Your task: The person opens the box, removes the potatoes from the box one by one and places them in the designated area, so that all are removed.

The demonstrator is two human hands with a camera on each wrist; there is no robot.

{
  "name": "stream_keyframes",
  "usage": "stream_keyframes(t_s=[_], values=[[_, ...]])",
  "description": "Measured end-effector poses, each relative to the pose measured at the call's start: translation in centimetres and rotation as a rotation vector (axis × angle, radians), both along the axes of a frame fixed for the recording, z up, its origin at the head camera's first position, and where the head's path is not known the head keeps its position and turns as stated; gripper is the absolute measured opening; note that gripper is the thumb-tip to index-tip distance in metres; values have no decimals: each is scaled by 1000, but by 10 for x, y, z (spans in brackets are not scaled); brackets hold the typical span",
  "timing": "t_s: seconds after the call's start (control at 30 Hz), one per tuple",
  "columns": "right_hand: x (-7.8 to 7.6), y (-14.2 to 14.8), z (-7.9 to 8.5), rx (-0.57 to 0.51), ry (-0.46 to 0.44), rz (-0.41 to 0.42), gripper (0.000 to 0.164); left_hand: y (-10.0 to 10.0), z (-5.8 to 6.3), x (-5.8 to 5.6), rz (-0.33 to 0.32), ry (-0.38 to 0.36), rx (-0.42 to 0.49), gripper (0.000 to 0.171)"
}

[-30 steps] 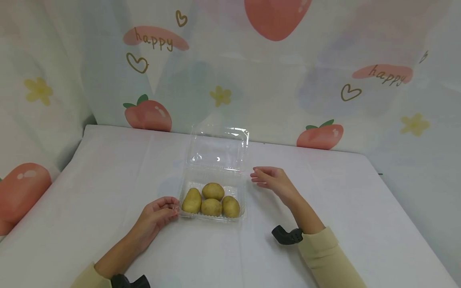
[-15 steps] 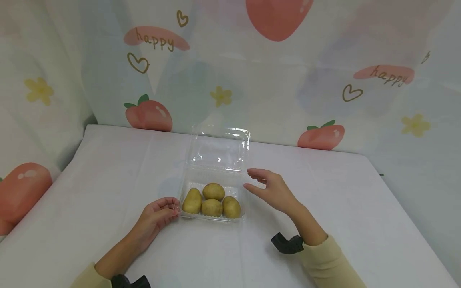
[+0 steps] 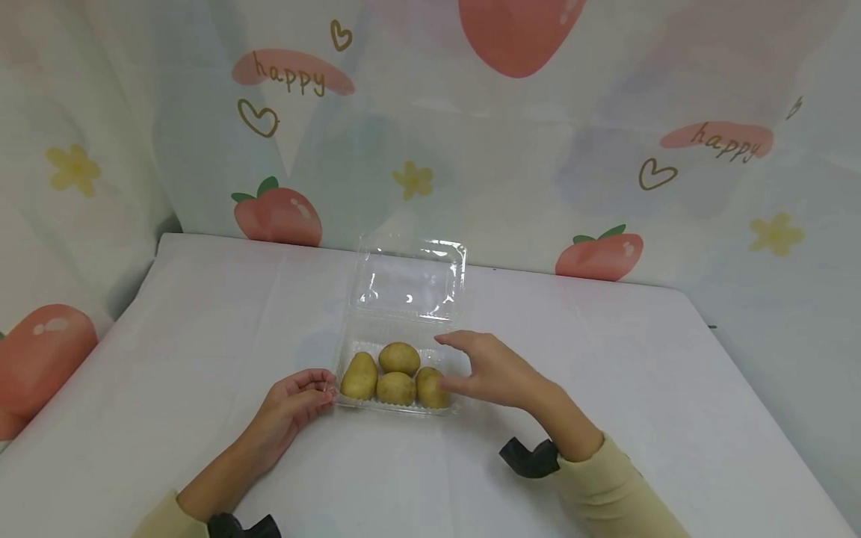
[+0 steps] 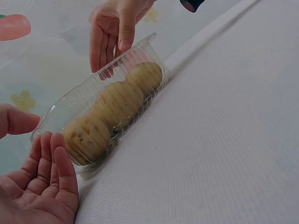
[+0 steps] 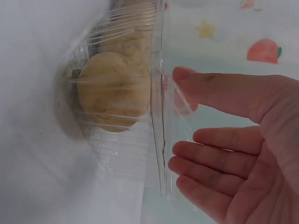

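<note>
Several yellow potatoes [image 3: 396, 388] lie in the base of a clear plastic clamshell container [image 3: 409, 325], its lid tipped back toward the rear. My left hand [image 3: 299, 403] holds the container's left edge between thumb and fingers; the left wrist view has that thumb [image 4: 21, 122] at the rim and the fingers below it, outside the wall. Over the container's right side is my right hand [image 3: 494, 371], thumb and fingers spread apart, nothing held. Its thumb partly covers the rightmost potato [image 3: 430, 387] in the head view. In the right wrist view, the fingertips [image 5: 180, 149] are close to the rim.
A white cloth [image 3: 235, 314] covers the table. Behind and to the left hangs a pale backdrop [image 3: 484, 149] printed with fruit, flowers and words. A black wrist device [image 3: 531, 457] sits at the right sleeve, another [image 3: 244, 526] at the left.
My right hand has moved left and nearer from beside the container to over its right side, its thumb and fingers spreading apart. The left hand and the potatoes have stayed put.
</note>
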State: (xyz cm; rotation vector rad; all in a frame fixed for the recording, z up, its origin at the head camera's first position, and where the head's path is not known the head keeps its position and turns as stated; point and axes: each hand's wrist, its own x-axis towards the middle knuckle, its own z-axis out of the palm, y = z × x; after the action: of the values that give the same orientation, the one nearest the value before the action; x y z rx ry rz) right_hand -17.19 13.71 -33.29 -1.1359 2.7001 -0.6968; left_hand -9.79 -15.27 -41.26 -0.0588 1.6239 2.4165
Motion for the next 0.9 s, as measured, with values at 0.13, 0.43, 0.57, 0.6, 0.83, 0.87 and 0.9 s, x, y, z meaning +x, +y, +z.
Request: stream_keyframes(t_s=[0.13,0.43,0.57,0.6,0.83,0.87,0.9], values=[[-1,-5,-1,73,-23,41,57,-1,-1,-1,-1,3,1,23],[-2,-13,2,167,-51,76,61,-1,0,0,-4,1,-3,25],[-2,-18,6,230,-68,88,60,-1,0,0,-2,-6,-12,26],[-3,-20,7,249,-73,90,60,-1,0,0,-2,-5,-12,26],[-10,-29,7,366,-72,133,55,-1,0,0,-2,6,3,24],[-11,-30,7,375,-68,142,53,-1,0,0,-2,9,4,24],[-12,-31,7,384,-66,149,48,-1,0,0,-3,10,6,24]])
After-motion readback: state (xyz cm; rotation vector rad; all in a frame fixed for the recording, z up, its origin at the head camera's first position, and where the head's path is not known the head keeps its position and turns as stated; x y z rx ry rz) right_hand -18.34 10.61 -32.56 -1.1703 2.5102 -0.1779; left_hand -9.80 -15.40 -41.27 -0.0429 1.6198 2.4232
